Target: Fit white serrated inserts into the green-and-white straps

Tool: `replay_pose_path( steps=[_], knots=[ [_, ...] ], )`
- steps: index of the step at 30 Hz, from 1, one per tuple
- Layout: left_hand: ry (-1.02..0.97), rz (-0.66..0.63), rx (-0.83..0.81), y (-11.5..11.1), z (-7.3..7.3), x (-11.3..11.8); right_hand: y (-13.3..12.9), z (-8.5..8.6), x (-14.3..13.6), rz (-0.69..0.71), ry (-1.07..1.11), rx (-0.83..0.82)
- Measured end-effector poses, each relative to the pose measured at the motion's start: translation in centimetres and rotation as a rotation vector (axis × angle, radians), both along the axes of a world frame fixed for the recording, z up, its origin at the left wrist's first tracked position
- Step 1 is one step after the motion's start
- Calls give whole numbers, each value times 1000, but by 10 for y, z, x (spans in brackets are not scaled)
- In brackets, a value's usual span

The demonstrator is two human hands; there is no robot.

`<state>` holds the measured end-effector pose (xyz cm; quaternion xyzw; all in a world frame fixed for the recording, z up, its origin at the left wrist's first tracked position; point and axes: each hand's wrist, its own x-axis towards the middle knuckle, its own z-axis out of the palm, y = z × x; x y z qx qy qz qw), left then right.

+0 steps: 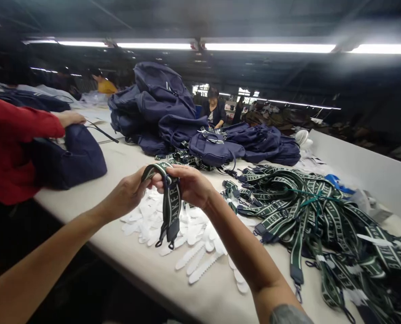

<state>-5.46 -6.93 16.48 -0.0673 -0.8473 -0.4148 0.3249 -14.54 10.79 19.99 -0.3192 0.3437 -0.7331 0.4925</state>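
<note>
A dark green bag strap (172,202) with white lettering hangs folded between my two hands, its hook ends dangling above the table. My left hand (134,185) is closed on the looped part of the strap. From the other side, my right hand (191,183) grips the same strap near its upper fold, fingers curled around it. Beneath lie many white serrated plastic strips (200,252), spread loosely on the pale table (126,256). To the right is a large heap of similar green straps (288,198), partly bundled with a teal tie.
Navy bags (163,99) are piled across the table's far side. On the left, a co-worker in a red sleeve (21,121) handles a navy bag (82,157). Another person (214,110) sits behind the pile. A white partition (355,166) and small fan (302,137) stand right.
</note>
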Motion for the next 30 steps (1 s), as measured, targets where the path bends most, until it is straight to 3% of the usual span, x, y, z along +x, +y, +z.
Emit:
replay_pose_path(
  steps=[5, 11, 18, 21, 25, 28, 30],
  knots=[
    [-32, 46, 227, 33, -29, 1, -6, -8, 2, -152, -3, -34],
    [-104, 11, 507, 66, -58, 1, -16, -32, 16, -463, 57, -181],
    [-146, -223, 1073, 95, -72, 10, -11, -58, 44, -755, 174, -219],
    [-231, -197, 988, 105, -87, 25, -4, -80, 62, -952, 272, -130],
    [-453, -146, 796, 117, -131, 48, 8, -132, 84, -1206, 257, 46],
    [-614, -105, 711, 126, -167, 64, 28, -171, 95, -1244, 180, 222],
    [-698, -143, 621, 129, -183, 72, 49, -190, 98, -1242, 218, 392]
  ],
)
